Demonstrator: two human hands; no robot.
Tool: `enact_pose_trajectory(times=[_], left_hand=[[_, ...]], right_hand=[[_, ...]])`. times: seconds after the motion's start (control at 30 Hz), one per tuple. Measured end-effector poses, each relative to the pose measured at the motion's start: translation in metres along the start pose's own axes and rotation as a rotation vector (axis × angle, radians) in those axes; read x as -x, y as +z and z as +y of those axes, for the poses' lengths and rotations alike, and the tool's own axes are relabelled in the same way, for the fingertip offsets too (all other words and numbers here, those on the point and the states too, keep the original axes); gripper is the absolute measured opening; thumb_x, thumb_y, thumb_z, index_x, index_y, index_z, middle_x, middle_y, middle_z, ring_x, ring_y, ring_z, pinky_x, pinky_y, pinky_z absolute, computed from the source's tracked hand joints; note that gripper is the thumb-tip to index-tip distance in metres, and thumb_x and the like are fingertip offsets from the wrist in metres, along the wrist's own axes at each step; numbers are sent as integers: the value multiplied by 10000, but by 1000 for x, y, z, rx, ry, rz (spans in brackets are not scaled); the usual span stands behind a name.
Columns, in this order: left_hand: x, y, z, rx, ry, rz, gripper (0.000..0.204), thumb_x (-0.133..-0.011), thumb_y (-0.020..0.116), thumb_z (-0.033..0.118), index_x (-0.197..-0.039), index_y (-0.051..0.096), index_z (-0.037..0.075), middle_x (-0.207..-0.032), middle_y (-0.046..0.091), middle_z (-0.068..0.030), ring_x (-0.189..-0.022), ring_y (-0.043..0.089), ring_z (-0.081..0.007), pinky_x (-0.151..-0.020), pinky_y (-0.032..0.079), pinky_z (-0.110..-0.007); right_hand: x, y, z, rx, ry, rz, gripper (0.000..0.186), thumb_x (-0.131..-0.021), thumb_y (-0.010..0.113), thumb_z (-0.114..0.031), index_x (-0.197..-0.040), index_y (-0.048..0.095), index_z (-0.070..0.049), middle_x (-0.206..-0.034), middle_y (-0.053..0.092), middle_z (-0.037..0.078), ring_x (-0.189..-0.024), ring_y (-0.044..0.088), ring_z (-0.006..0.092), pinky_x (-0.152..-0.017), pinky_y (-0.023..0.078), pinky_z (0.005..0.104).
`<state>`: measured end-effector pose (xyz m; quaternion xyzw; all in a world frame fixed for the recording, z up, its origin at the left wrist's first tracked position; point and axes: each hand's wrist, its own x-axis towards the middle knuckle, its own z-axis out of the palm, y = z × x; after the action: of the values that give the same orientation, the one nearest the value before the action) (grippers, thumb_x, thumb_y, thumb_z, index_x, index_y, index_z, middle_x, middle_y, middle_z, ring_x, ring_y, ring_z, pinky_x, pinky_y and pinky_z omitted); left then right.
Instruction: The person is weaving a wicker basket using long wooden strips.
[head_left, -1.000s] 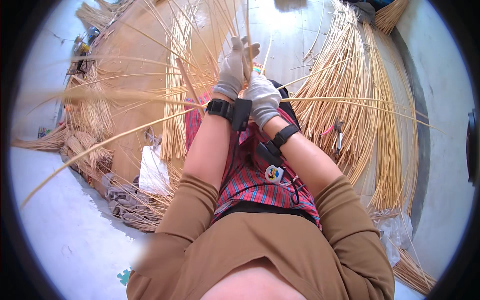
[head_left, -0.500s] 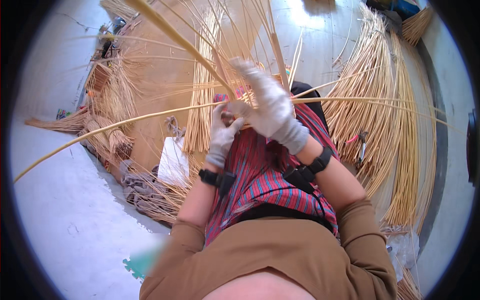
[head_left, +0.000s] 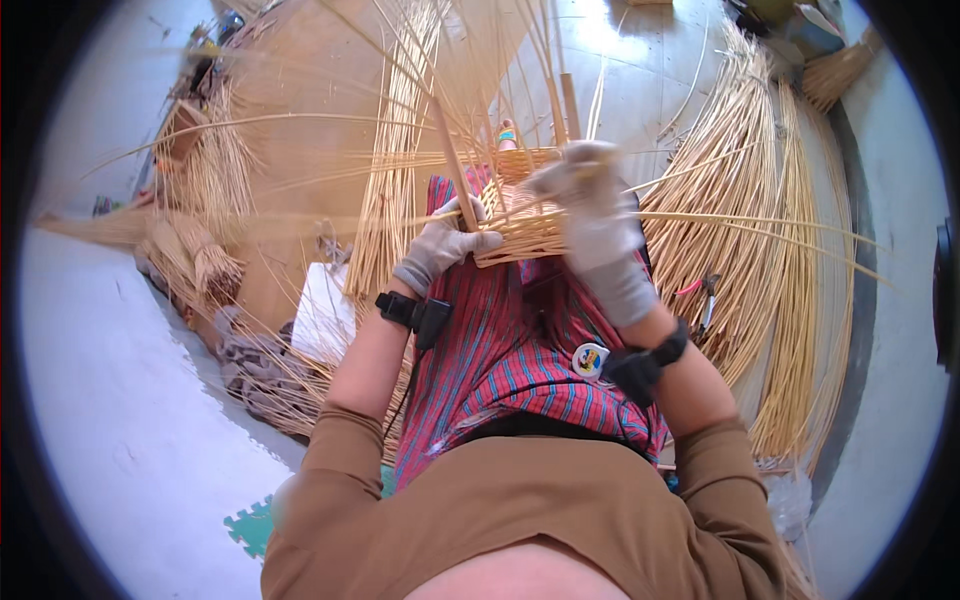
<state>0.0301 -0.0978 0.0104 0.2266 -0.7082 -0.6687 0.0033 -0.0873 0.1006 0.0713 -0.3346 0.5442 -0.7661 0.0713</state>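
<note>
Basket (head_left: 525,240) weave of pale cane, its near wall facing the wearer, sits over the lap of the person in the head view, above red striped cloth (head_left: 500,350). The gloved left hand (head_left: 445,242) is at the basket's near left corner, thumb laid against the near wall and the other fingers curled at the corner, pinching it around the foot of a thick stick (head_left: 452,160) that slants up from there. The gloved right hand (head_left: 600,215) is at the basket's near right corner, too blurred to tell whether its fingers are spread, pressed together or gripping a strand. Two more thick sticks (head_left: 571,105) rise at the basket's far right side, and thin canes fan out beyond it.

Long strands (head_left: 740,217) run out to the right of the basket. They pass over a broad bundle of cane (head_left: 690,230), on which pliers (head_left: 708,300) with pink and dark handles lie. A narrower bundle (head_left: 400,130) lies on the floor to the left of the basket and beyond it. Nearer the wearer than the basket, and left of it, are a white sheet (head_left: 322,315) and crumpled grey cloth (head_left: 262,375).
</note>
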Motion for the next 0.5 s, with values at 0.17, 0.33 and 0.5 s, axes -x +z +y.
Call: enact_pose_trajectory(times=[0.17, 0.33, 0.5], left_hand=[[4, 6, -15, 94, 65, -25, 380, -779, 891, 160, -965, 566, 94, -769, 584, 22, -581, 577, -83, -485, 488, -219], [12, 20, -35, 42, 207, 133, 402, -808, 862, 130, -1073, 565, 70, -901, 607, -19, -778, 624, -99, -663, 542, -247], [63, 71, -36, 392, 174, 600, 263, -987, 592, 16, -1243, 535, 30, -1071, 619, -75, -881, 658, -146, -792, 568, -298]], right_hand=[[5, -62, 31, -180, 616, 284, 160, -994, 618, -38, -1123, 529, -69, -1071, 701, 110, -955, 717, 214, -731, 617, 296], [16, -67, 27, -229, 455, 379, 179, -995, 620, -50, -1129, 526, -123, -1083, 704, 118, -972, 714, 231, -714, 643, 315], [13, -68, 34, -151, 569, 375, 155, -1008, 606, -66, -1098, 519, -157, -1078, 708, 115, -949, 717, 215, -611, 618, 283]])
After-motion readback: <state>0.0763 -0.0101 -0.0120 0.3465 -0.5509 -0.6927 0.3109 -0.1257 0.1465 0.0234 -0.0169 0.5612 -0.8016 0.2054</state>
